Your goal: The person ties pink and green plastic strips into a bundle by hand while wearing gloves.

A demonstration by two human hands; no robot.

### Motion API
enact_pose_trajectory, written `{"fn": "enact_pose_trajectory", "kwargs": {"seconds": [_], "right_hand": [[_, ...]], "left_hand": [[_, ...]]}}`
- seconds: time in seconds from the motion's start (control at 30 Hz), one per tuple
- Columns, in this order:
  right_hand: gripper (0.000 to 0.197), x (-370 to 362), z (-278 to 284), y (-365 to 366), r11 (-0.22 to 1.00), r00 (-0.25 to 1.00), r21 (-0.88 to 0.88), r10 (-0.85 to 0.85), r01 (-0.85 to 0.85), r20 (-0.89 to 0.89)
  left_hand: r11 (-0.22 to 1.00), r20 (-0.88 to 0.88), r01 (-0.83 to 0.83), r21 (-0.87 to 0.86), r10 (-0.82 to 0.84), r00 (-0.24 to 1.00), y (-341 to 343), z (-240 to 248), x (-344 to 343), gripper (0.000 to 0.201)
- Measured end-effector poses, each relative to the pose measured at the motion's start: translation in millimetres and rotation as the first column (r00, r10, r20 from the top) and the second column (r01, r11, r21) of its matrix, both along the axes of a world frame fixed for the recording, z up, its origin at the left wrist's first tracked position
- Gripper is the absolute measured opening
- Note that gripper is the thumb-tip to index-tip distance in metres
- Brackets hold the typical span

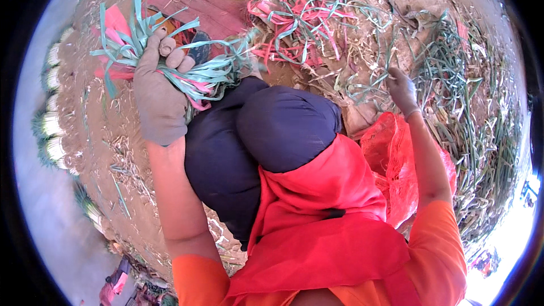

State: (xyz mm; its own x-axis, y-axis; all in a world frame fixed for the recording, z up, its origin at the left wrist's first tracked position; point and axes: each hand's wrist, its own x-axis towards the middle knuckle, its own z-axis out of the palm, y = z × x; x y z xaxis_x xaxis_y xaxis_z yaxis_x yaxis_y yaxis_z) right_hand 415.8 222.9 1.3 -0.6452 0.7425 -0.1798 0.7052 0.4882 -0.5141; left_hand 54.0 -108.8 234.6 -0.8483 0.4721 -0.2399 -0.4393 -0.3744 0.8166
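My left hand (161, 88), in a grey-brown glove, is closed round a thick bunch of green and pink plastic strips (207, 76). The strips fan out on both sides of the fist, above my left knee. Over to the right, my gloved right hand (402, 92) has its fingers pressed together where a thin green plastic strip (368, 86) meets them. Ahead of my knees lies a loose tangle of pink and green strips (303, 14) on the ground. A red mesh bag (391, 141) lies beneath my right forearm.
Cut green stalks (481, 130) cover the ground at right. A faded red cloth (195, 3) lies at the far left, behind the bunch. Several bundles of white-stemmed green vegetables (52, 119) line the left edge. Red fabric (317, 192) covers my lap.
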Motion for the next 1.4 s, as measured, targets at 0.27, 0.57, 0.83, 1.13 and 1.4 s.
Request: {"fn": "enact_pose_trajectory", "kwargs": {"seconds": [0.27, 0.57, 0.83, 1.13, 1.4], "right_hand": [[0.066, -178.7, 58.6, -116.5, 0.898, 0.826, -0.12, 0.328, -0.423, -0.458], [0.016, -262.4, 68.8, -163.4, 0.785, 0.616, 0.049, 0.522, -0.618, -0.59], [0.014, -265.1, 43.7, -100.7, 0.901, 0.753, -0.4, -0.143, -0.17, -0.642], [0.029, -248.9, 148.7, -167.1, 0.364, 0.58, -0.491, 0.196, -0.791, -0.79], [0.022, -280.1, 85.3, -127.2, 0.921, 0.551, -0.067, 0.171, -0.384, -0.817]], "left_hand": [[0.994, -0.023, 0.083, 0.065, -0.082, 0.996, -5.2, 2.2, 0.4, 0.017], [0.999, -0.073, 0.021, -0.035, -0.024, 0.997, 13.5, 6.1, 19.2, 0.018], [0.983, -0.086, 0.179, 0.039, -0.175, 0.981, 9.9, 10.0, 13.1, 0.015], [0.963, -0.092, 0.206, -0.174, -0.224, 0.97, 25.4, 8.3, 23.3, 0.019], [0.824, -0.228, -0.09, -0.56, -0.049, 0.972, 19.9, 15.4, 18.6, 0.032]]}}
